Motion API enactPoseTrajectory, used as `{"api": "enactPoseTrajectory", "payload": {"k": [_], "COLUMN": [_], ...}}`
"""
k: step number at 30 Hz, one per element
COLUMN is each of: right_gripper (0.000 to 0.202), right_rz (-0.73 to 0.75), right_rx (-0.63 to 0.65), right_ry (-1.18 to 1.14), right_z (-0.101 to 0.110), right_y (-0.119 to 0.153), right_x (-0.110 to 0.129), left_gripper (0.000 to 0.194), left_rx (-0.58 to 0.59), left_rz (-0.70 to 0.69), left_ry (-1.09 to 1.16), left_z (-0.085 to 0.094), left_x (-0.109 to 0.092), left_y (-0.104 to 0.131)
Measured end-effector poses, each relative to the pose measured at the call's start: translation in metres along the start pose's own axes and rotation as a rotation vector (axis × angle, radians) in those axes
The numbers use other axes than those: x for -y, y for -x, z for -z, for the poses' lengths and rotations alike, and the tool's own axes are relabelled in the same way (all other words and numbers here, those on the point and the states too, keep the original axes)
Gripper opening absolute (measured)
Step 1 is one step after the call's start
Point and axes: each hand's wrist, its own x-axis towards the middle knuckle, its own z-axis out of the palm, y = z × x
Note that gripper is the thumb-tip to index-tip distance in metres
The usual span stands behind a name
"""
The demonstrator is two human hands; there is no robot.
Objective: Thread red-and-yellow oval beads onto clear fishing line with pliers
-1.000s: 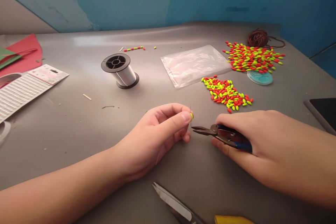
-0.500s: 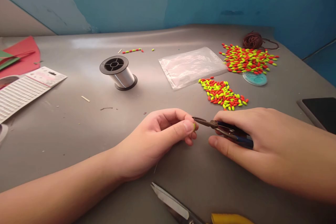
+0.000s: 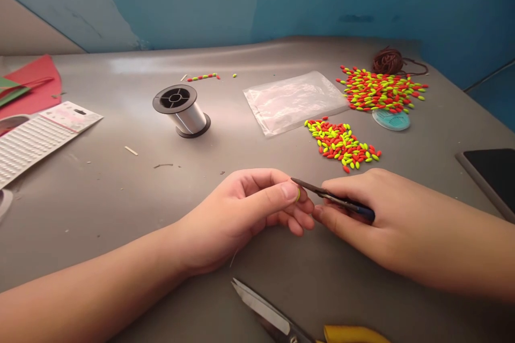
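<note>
Between thumb and forefinger, my left hand (image 3: 257, 201) pinches a small yellow-green bead (image 3: 298, 194), mostly covered by the thumb. A thin clear line (image 3: 234, 258) pokes out below that wrist. My right hand (image 3: 378, 220) is wrapped round dark pliers (image 3: 341, 201) with blue handles. Their narrow jaws reach the left fingertips, beside the bead; whether they grip anything is too small to tell. Just beyond the hands lies a pile of red and yellow-green beads (image 3: 341, 143). Scissors (image 3: 265, 308) with a yellow handle rest at the near edge of view, blades partly apart.
A spool of clear line (image 3: 187, 120) stands upright at left of centre. Behind are a plastic bag (image 3: 295, 102), a larger bead heap (image 3: 380, 91), a turquoise disc (image 3: 391, 119) and brown cord (image 3: 387, 60). A phone (image 3: 493, 174) lies right, a white card (image 3: 48, 134) left.
My right hand and the pliers have shifted slightly left, and the handles have squeezed closer together. The lower fingers of my left hand have spread toward the right. The rest lies as before.
</note>
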Motion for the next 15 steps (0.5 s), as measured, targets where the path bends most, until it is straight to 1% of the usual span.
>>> {"api": "enactPoseTrajectory", "payload": {"k": [4, 6, 9, 13, 15], "right_gripper": [0.04, 0.041, 0.041, 0.039, 0.037], "right_rz": [0.033, 0.044, 0.053, 0.051, 0.052], "right_rx": [-0.033, -0.024, -0.007, -0.072, -0.064], "right_ry": [-0.098, -0.138, -0.162, -0.198, -0.213], "right_z": [0.0019, 0.0033, 0.004, 0.0034, 0.0037], "right_y": [0.0015, 0.0009, -0.0018, -0.0051, -0.0056], "right_x": [0.001, 0.0012, 0.0006, -0.0011, -0.0013], "left_gripper": [0.02, 0.021, 0.021, 0.02, 0.023], "left_rx": [0.046, 0.06, 0.062, 0.057, 0.062], "left_rz": [-0.019, -0.02, -0.017, -0.019, -0.023], "left_ry": [0.064, 0.103, 0.128, 0.116, 0.112], "left_z": [0.0013, 0.0023, 0.0038, 0.0041, 0.0036], "left_x": [0.0012, 0.002, 0.0024, 0.0016, 0.0016], "left_y": [0.0004, 0.0008, 0.0009, 0.0, -0.0006]}}
